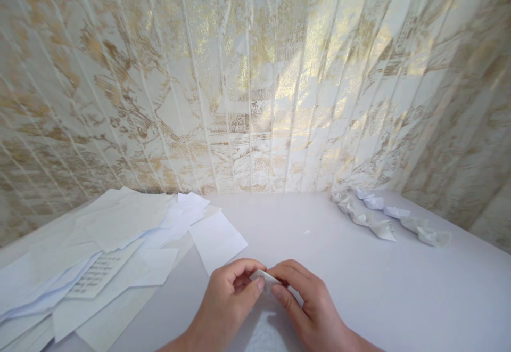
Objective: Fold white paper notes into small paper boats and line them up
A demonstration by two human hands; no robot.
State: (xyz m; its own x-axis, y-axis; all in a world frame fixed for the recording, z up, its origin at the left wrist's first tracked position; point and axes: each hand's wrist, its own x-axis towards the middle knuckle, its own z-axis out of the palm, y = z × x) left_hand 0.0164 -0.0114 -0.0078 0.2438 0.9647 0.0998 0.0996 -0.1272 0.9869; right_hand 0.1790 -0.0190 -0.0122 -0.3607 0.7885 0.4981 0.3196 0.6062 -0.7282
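Observation:
Between both hands, above the near middle of the white table, is a small folded piece of paper [266, 279]. My left hand [231, 296] pinches its left side between thumb and fingers. The thumb and fingers of my right hand [305, 299] close on its right side. Parts of the paper are hidden behind the fingertips. Several small folded paper boats [361, 217] stand in two rows at the far right, some greyish and some bright white.
Loose paper sheets [128, 216] lie overlapping across the left of the table [399, 299], one with printed text. A single white sheet [219, 240] lies just beyond my left hand. A tiny paper scrap [306, 231] rests mid-table. A patterned curtain [247, 75] hangs behind.

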